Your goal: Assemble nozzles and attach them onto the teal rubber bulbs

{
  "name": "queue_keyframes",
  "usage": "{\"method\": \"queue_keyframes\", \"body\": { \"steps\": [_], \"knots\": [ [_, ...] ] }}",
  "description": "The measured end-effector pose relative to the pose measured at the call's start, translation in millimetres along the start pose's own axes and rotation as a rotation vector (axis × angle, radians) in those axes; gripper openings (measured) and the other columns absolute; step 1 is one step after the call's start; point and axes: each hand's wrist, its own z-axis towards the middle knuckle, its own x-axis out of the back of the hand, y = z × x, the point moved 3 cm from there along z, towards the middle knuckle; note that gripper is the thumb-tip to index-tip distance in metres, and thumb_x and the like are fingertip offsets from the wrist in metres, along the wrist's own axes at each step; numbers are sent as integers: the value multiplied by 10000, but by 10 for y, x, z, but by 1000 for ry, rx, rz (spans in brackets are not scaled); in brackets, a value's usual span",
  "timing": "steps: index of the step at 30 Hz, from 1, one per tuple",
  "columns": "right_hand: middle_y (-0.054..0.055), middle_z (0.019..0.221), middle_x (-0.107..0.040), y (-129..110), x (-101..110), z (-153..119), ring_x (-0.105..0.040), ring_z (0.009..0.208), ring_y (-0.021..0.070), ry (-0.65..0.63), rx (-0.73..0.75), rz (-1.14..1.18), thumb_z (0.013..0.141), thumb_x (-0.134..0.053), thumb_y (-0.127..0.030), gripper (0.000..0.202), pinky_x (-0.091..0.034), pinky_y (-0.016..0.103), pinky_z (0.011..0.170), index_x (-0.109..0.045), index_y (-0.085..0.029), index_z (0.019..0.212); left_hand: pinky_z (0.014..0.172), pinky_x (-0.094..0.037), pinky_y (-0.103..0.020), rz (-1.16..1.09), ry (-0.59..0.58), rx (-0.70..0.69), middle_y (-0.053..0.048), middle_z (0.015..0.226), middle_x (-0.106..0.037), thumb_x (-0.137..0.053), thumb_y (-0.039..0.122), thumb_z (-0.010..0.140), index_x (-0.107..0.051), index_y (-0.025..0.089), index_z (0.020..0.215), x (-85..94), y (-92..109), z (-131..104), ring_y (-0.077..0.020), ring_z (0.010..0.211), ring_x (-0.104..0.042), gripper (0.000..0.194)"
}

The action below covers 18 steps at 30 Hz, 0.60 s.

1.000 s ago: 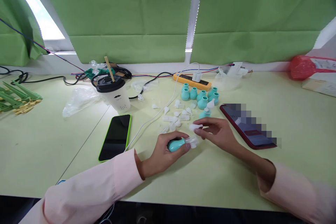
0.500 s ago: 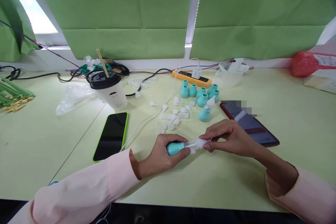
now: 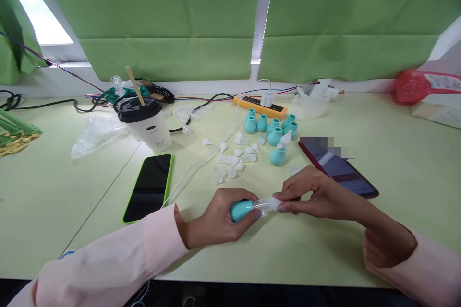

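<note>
My left hand point(image 3: 225, 215) is wrapped round a teal bulb point(image 3: 240, 210) with a clear tube point(image 3: 262, 204) standing out of its neck toward the right. At the tube's far end, my right hand point(image 3: 311, 193) pinches a white translucent tip point(image 3: 275, 202) between thumb and fingers. Beyond the hands, a teal bulb with a white tip point(image 3: 277, 155) stands upright, and several open teal bulbs point(image 3: 274, 136) are grouped behind it. Loose white tips and clear tube pieces point(image 3: 238, 166) lie scattered left of these bulbs.
A black phone with a green edge point(image 3: 148, 187) lies left, below a lidded paper cup point(image 3: 151, 129). At the right is a red-edged phone point(image 3: 340, 168). A white cable point(image 3: 197, 165) crosses the table from an orange power strip point(image 3: 248, 103). Plastic bags point(image 3: 97, 135) lie farther back.
The view has shifted slightly. My right hand has moved a little right relative to the bulb, still pinching the tip; a clear piece now shows just beyond it.
</note>
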Motion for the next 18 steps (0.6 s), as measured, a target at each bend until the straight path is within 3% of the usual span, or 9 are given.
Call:
{"method": "queue_keyframes", "body": {
  "steps": [5, 18],
  "knots": [
    [15, 569, -654, -25, -9, 12, -571, 501, 109, -9, 0, 69, 733, -571, -264, 159, -453, 213, 479, -685, -192, 816, 531, -416, -225, 69, -32, -45, -38, 662, -604, -491, 280, 750, -586, 139, 815, -9, 25, -10, -133, 588, -553, 181],
    [41, 620, -688, 9, -98, 49, -632, 561, 172, 81, -174, 440, 637, -654, -142, 88, -502, 269, 512, -699, -169, 708, 535, -406, -219, 111, 68, -155, -29, 657, -585, -501, 250, 760, -537, 132, 853, 33, 71, -68, -117, 567, -530, 155]
  ]
}}
